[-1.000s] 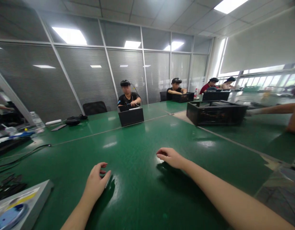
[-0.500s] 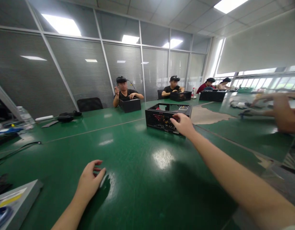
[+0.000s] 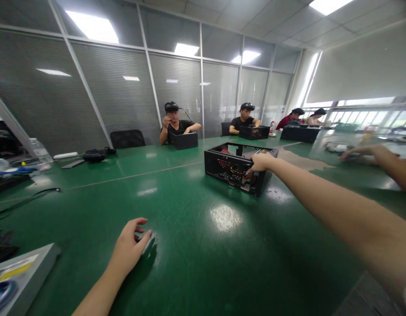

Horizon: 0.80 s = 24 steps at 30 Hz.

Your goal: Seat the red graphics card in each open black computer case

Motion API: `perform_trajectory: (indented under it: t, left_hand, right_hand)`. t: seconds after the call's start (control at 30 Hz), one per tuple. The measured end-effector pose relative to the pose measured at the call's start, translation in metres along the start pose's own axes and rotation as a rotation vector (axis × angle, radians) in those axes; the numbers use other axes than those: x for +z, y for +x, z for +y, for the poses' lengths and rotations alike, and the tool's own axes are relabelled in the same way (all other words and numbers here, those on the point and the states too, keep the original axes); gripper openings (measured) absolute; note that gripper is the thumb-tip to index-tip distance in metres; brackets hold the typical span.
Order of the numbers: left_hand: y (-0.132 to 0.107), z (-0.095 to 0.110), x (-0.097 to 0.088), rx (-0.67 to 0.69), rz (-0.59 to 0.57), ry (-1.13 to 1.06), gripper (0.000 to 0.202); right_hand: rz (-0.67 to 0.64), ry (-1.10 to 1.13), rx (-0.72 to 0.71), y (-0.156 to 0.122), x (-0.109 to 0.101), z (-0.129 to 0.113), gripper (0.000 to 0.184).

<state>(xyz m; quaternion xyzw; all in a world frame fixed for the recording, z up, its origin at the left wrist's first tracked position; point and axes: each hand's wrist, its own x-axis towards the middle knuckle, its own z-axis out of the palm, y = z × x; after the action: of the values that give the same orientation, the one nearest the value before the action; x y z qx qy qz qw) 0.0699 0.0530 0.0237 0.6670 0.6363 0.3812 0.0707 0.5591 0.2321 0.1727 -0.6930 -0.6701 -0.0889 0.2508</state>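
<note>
- Black perforated metal makes up the open-topped computer case (image 3: pixel 234 169), which sits flat on the green desk (image 3: pixel 196 259), out toward the middle and well away from the near edge.
- The right hand (image 3: pixel 260 163) is at full reach, fingers hooked over the case's top rim at its near right corner and clamped on it.
- The left hand (image 3: pixel 128 248) rests on the desk close to the near edge, loosely cupped with the fingers curled. Nothing shows inside it.
- Judging by the stretched arm, the corner hold gives little leverage. The case is best dragged flat and slowly, so that it slides rather than tips or swings about that corner.
- Red wiring shows through the vent holes just under the fingers, so the fingertips do best on the rim and out of the inside.
- The case's long axis runs aslant across the desk, from far left to near right. Its long vented side faces the near left and its open top faces the ceiling.
- A co-worker's hand (image 3: pixel 367 153) lies near the right edge, apart from the case, so any swing that way needs care.
- A grey box (image 3: pixel 25 274) sits at the near left corner, and another black case (image 3: pixel 185 140) stands by the far edge.
</note>
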Motion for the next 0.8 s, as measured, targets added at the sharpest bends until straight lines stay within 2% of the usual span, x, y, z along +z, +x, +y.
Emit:
perform_trajectory:
  t: [0.13, 0.17, 0.27, 0.37, 0.43, 0.5, 0.57, 0.63, 0.7, 0.73, 0.8]
  left_hand:
    - [-0.001, 0.009, -0.003, -0.019, 0.017, -0.03, 0.047]
    - [-0.002, 0.011, -0.004, -0.017, 0.016, -0.03, 0.047]
    - [-0.006, 0.016, -0.005, 0.016, -0.002, -0.021, 0.046]
    - [-0.009, 0.018, -0.005, 0.051, 0.005, -0.026, 0.046]
    - [-0.009, 0.016, -0.004, 0.034, 0.019, -0.046, 0.047]
    - [-0.008, 0.012, -0.004, -0.002, 0.037, -0.071, 0.046]
    - [-0.007, 0.007, -0.006, -0.024, 0.062, -0.094, 0.044]
    - [-0.007, 0.003, -0.009, -0.044, 0.081, -0.125, 0.044]
    - [-0.008, 0.0, -0.013, -0.085, 0.091, -0.157, 0.045]
    - [-0.008, -0.001, -0.015, -0.109, 0.098, -0.166, 0.044]
    - [-0.009, -0.001, -0.018, -0.142, 0.122, -0.167, 0.042]
  right_hand:
    - [-0.397, -0.14, -0.128, -0.032, -0.019, -0.022, 0.049]
    - [-0.453, -0.151, -0.175, -0.046, -0.025, -0.03, 0.05]
    - [-0.513, -0.109, -0.272, -0.095, -0.051, -0.06, 0.049]
    - [-0.597, -0.004, -0.301, -0.153, -0.088, -0.09, 0.055]
    - [-0.709, 0.079, -0.348, -0.189, -0.117, -0.112, 0.057]
    - [-0.87, 0.137, -0.49, -0.215, -0.145, -0.135, 0.057]
    - [-0.967, 0.219, -0.679, -0.227, -0.168, -0.157, 0.057]
    - [-0.893, 0.302, -0.829, -0.223, -0.181, -0.176, 0.053]
    - [-0.708, 0.286, -0.913, -0.209, -0.177, -0.191, 0.04]
    - [-0.639, 0.236, -0.948, -0.201, -0.169, -0.197, 0.033]
    - [-0.613, 0.098, -1.035, -0.19, -0.139, -0.204, 0.028]
